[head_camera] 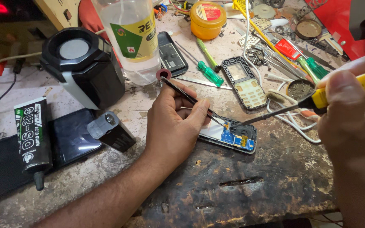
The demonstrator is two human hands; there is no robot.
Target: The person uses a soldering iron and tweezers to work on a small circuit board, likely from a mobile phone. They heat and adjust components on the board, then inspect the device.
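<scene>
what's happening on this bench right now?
A person is working on an opened phone with a blue circuit board lying on a worn, scorched workbench. The left hand holds tweezers, tips down at the board. The right hand holds a yellow-handled soldering iron, its tip meeting the same spot. Nearby lie a phone keypad frame, green screwdrivers, a clear bottle, a black glue tube and an orange tin.
</scene>
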